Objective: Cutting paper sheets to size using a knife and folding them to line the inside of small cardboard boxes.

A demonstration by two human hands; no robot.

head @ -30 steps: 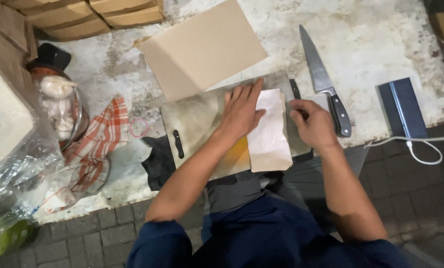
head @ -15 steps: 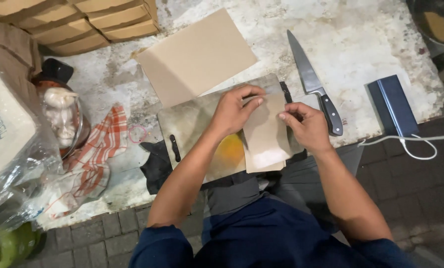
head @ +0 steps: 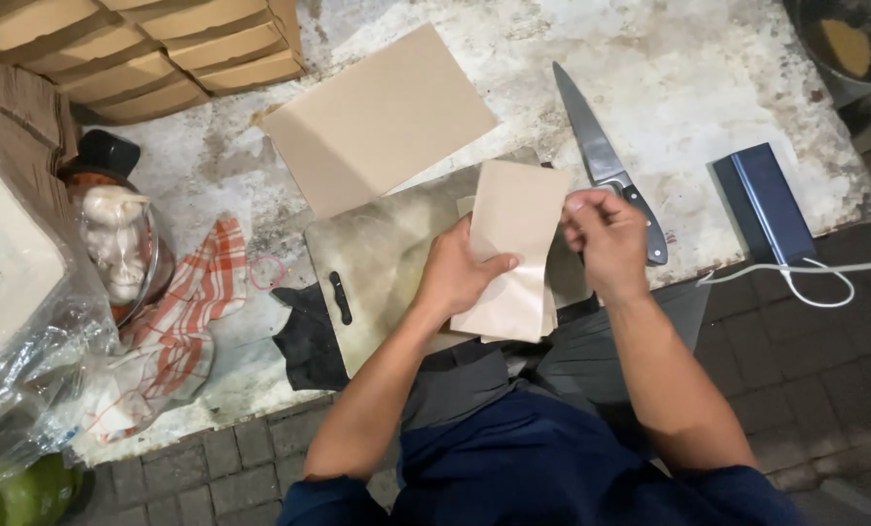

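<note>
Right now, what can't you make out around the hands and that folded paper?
All from the head view:
- Folded paper: what is inside, if anything, is hidden by its own layers.
- Left hand: its fingers are behind the paper, so the grip is unseen.
- Cutting board: its near right part is covered by the paper and the right hand.
- Jar: contents blurred by glare.
- Pan: cut off by the top right edge.

Single head-worn view, looking steeply down from above, close over the worn tabletop (head: 708,88) edge, forearms entering from below, brick floor (head: 796,370) at bottom.
</note>
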